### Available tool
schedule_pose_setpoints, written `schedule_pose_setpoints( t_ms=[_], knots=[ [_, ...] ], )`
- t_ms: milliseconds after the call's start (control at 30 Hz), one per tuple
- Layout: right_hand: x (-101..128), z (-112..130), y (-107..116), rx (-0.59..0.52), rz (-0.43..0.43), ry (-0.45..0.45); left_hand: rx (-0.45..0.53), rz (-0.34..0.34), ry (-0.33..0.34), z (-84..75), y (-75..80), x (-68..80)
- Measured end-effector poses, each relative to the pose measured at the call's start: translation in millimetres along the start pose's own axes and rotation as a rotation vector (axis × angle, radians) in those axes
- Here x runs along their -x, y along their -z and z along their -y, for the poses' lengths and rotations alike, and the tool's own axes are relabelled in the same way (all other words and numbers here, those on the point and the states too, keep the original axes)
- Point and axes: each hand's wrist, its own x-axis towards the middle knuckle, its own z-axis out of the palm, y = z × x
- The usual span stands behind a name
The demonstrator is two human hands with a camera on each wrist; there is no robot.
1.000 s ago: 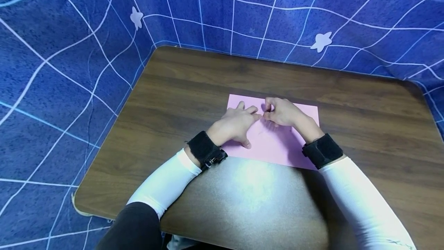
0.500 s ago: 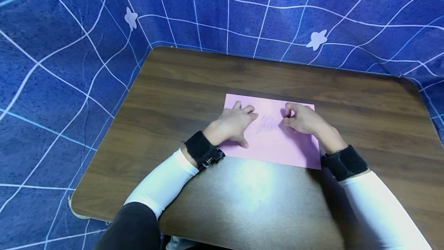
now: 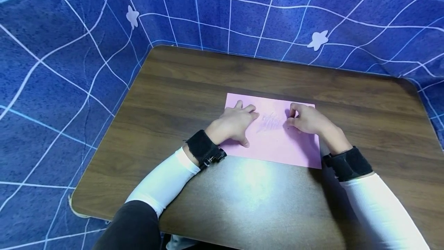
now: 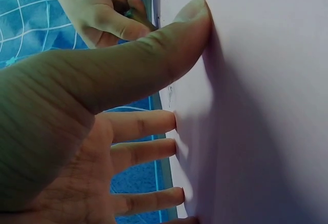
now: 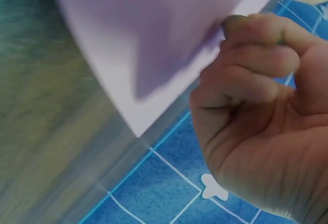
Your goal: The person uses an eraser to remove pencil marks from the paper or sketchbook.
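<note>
A pink sheet of paper (image 3: 277, 147) lies flat on the brown wooden table (image 3: 208, 76). My left hand (image 3: 237, 120) presses on the sheet's left part with straight, spread fingers (image 4: 148, 124) and thumb against the paper (image 4: 266, 106). My right hand (image 3: 305, 120) rests on the sheet's right part, near its far edge, with fingers curled. It pinches a small dark stub (image 4: 137, 15), mostly hidden by the fingertips (image 5: 256, 26). Faint purple scribble marks (image 3: 269, 122) show on the paper between the two hands.
A blue cloth with a white grid and stars (image 3: 69, 68) surrounds the table on the left, back and right. Black wrist straps (image 3: 204, 149) sit over white sleeves. Bare wood runs around the sheet, with a bright glare patch (image 3: 253, 180) near the front.
My right hand has slid to the right, away from the left hand's fingertips, uncovering the scribble marks. The left hand and the sheet have stayed put.
</note>
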Motion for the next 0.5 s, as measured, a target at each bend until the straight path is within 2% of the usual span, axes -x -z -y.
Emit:
schedule_pose_setpoints(
  t_ms=[167,333,500],
  knots=[
    [-6.6,14.5,9.9,-0.028,0.041,-0.013,-0.004,0.003,0.000,1.2,0.9,1.1],
    [-21.9,37.3,7.5,-0.082,0.065,0.040,-0.011,0.005,0.008,1.7,1.4,2.1],
    [-36.4,47.4,0.8,-0.041,0.075,0.050,-0.006,0.005,-0.004,0.5,1.9,3.5]
  ],
)
